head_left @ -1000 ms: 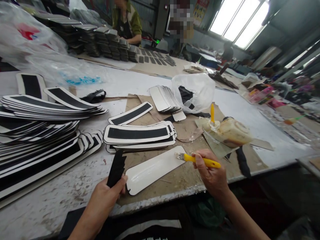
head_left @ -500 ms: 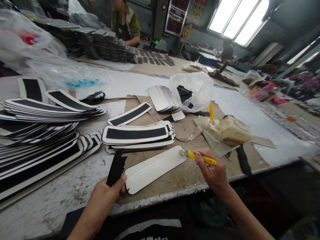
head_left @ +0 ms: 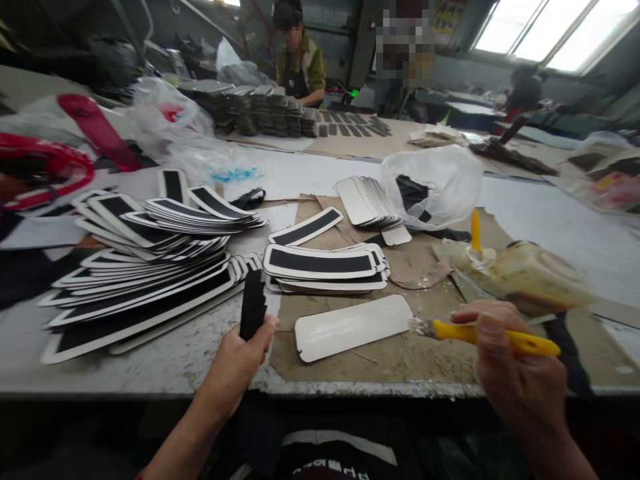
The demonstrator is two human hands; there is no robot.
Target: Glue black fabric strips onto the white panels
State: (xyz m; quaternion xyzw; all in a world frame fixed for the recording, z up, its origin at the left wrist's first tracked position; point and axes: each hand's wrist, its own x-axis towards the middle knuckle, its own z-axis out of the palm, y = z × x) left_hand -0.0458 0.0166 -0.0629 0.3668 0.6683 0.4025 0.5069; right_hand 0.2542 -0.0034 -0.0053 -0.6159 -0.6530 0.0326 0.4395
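My left hand (head_left: 233, 373) is closed around ragged-edged black strips (head_left: 253, 303), just left of a white panel with rounded corners (head_left: 353, 328). The panel lies flat on brown cardboard, with a wet-looking sheen on its face. In my right hand (head_left: 523, 370) is a paintbrush (head_left: 463, 332) with a yellow handle. Its pale-smeared bristles are at the panel's right end; whether they touch it I cannot tell. Behind the panel is a small pile of white panels with black centre strips (head_left: 320, 262).
More black-centred panels (head_left: 140, 300) are heaped at left. Blank white panels (head_left: 367, 203) lean by a clear plastic bag (head_left: 435, 187). A glue-coated container (head_left: 540, 277) stands at right, near another yellow handle (head_left: 475, 230). A person (head_left: 303, 67) works across the table.
The view has swung left. My left hand has come away from the panel's left end, still holding the black strips. My right hand has drawn back rightward with the brush.
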